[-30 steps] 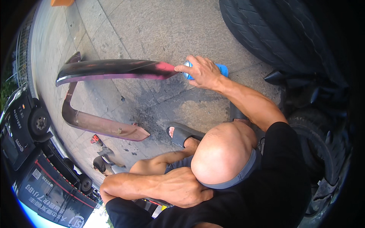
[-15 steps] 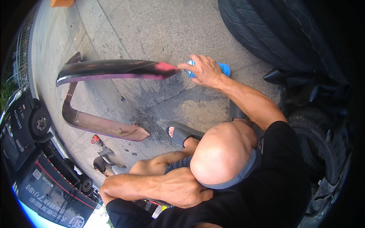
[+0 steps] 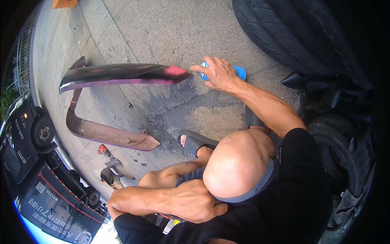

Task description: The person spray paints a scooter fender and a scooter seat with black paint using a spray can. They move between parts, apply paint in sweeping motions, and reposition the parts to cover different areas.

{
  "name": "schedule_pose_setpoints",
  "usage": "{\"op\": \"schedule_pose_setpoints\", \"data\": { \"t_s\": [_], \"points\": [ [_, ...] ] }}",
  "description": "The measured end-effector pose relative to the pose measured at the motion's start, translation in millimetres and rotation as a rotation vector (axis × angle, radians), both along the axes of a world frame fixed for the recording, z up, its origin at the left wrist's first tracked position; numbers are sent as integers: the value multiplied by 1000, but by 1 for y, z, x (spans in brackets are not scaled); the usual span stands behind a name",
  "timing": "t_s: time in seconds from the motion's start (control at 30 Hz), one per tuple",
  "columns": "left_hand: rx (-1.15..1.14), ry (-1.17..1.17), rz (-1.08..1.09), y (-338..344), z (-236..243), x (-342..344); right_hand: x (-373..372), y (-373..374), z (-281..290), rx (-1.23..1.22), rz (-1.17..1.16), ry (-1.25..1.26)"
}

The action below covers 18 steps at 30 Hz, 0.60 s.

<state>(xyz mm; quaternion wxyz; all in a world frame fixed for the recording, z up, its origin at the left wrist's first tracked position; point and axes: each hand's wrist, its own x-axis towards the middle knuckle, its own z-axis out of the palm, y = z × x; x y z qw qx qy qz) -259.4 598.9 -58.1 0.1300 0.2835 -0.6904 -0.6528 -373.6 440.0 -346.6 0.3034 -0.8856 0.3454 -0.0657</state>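
Observation:
My right hand [image 3: 217,75] is closed round a blue spray can [image 3: 239,72], index finger at its top, just right of the pink tip of a long curved panel [image 3: 109,75], mostly dark on top with a purple lower edge. A second bent panel [image 3: 105,129], dull pinkish and brown, lies below it on the paving [image 3: 162,32]. My left hand [image 3: 199,201] rests low against my bent knee [image 3: 233,164], its fingers mostly hidden.
Large tyres [image 3: 284,32] [image 3: 337,142] fill the right side. A red-and-black drill [image 3: 103,149] and dark items [image 3: 109,175] lie lower left. Dark vehicles [image 3: 24,142] stand at the left edge, an orange object [image 3: 65,3] top left. My sandalled foot [image 3: 191,142] is mid-frame.
My right hand and the can have shifted slightly right, away from the panel's tip. The panels and my left hand have barely changed.

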Motion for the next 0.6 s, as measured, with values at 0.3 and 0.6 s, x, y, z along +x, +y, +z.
{"op": "schedule_pose_setpoints", "data": {
  "t_s": [0.3, 0.6],
  "points": [
    [2, 2, -18, -5, 0, 2, -3, 4, -3, 42, 1, 29],
    [2, 2, -25, -5, 0, 3, 2, 2, -4, 41, 30, 42]
  ]
}}
